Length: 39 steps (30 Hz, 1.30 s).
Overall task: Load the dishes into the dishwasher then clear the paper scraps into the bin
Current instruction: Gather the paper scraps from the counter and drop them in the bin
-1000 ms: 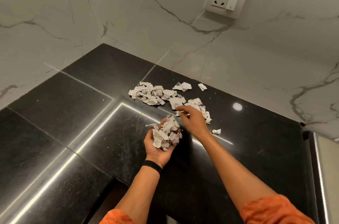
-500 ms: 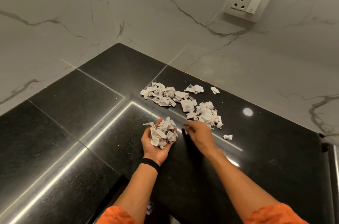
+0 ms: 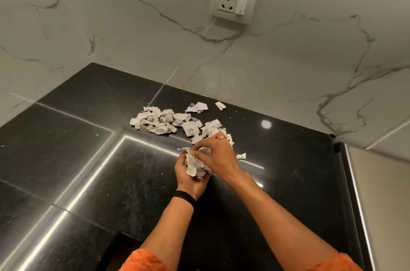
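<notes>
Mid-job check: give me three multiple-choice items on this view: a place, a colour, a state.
1. Where do the loose scraps lie?
A in a bin
B on the black countertop near the back wall
C on the floor

2. What colour is the wristband on the left wrist?
A black
B white
C green

3. How is the left hand?
A flat and empty
B gripping a plate
C cupped palm-up round a wad of scraps

Answers:
1 B: the pile sits on dark stone below the wall.
2 A: a black band circles the wrist.
3 C: crumpled paper fills the curled palm.
</notes>
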Available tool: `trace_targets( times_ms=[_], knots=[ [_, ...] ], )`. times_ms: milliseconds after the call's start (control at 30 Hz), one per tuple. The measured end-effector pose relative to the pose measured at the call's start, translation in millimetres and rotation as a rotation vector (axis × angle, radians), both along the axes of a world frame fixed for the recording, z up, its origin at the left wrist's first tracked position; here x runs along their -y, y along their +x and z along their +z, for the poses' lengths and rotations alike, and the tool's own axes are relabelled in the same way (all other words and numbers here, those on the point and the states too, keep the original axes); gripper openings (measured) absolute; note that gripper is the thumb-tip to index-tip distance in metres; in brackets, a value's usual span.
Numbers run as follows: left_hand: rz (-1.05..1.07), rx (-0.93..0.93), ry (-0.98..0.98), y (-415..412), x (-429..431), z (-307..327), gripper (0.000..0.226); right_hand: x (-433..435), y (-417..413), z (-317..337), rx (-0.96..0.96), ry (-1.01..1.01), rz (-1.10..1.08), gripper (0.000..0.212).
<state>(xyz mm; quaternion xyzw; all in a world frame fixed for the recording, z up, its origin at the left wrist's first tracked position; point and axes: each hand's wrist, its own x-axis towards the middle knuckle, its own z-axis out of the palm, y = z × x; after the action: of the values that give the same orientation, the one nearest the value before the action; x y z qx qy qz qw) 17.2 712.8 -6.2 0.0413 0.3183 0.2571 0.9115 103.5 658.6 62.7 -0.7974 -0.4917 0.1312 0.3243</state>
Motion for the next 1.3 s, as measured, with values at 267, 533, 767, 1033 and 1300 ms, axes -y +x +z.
trace_targets(
  times_ms=[267, 533, 767, 1033, 1300],
  knots=[
    [-0.02, 0.002, -0.001, 4.9, 6.5, 1.9, 0.056, 33.9, 65.7, -15.0, -0.222, 0.103, -0.355, 0.017],
    [-0.038, -0.02, 0.049, 2.7, 8.6, 2.6, 0.048, 69.9, 69.7, -71.7, 0.184, -0.286, -0.188, 0.02],
    [-0.062, 0.0, 0.053, 4.2, 7.0, -7.3, 0.047, 47.8, 39.9, -41.3, -0.304, 0.179, -0.366, 0.02],
    [-0.037, -0.023, 0.004, 4.8, 7.3, -9.0, 0.048, 15.2, 14.1, -11.1, -0.373, 0.164, -0.108, 0.008],
    [0.065, 0.018, -0.012, -11.4, -7.3, -6.0, 0.048, -20.2, 44.6, -26.6, -0.352, 0.15, -0.233, 0.014]
  ],
)
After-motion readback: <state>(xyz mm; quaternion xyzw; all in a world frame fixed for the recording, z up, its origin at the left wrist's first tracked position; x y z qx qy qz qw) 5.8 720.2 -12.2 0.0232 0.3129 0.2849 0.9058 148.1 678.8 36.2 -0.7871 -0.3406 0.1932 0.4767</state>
